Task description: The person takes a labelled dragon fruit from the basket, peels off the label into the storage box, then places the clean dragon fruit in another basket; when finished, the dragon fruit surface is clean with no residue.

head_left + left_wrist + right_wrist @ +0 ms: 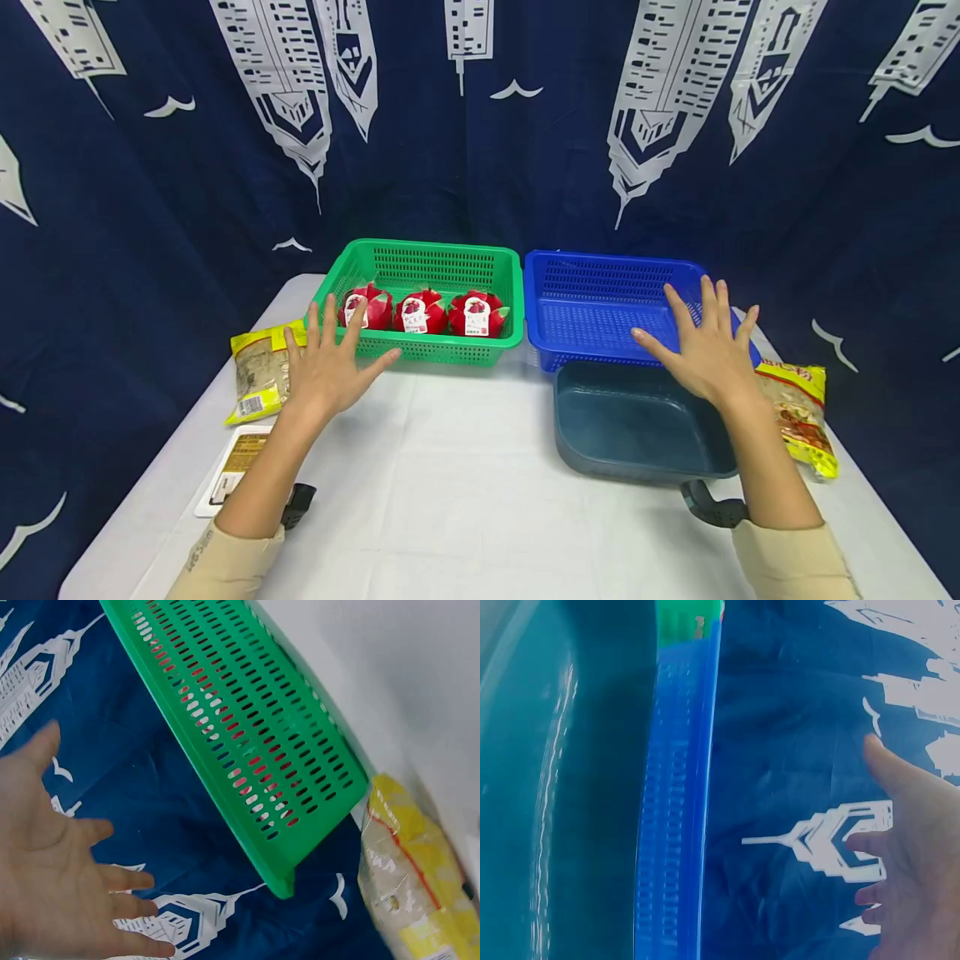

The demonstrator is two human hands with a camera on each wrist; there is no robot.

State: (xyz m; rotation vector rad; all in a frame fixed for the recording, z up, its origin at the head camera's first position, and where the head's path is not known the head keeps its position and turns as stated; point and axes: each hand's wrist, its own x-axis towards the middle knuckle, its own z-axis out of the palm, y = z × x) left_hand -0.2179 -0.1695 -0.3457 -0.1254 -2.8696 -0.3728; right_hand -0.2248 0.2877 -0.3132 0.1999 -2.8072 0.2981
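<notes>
My left hand (324, 372) spreads its fingers in front of the green basket (420, 348), holding nothing. Three red round packages with white labels sit in a row in that basket; the middle red package (435, 310) shows plainly, while my fingers partly cover the leftmost. My right hand (708, 354), fingers also spread and nothing in its grip, hovers over the blue basket (600, 265) and the back of a dark teal bin (637, 433). In the left wrist view the left hand (67, 877) appears beside the green basket's slotted side. The right wrist view shows the right hand (922, 862) with separated fingers.
At left lie a yellow-edged bag (258, 375) and a white flat pack with a brown label (243, 454), partly behind the forearm. Another yellow bag (801, 412) lies right of the teal bin. A white cloth covers the table (450, 492); a navy printed curtain (465, 167) hangs behind.
</notes>
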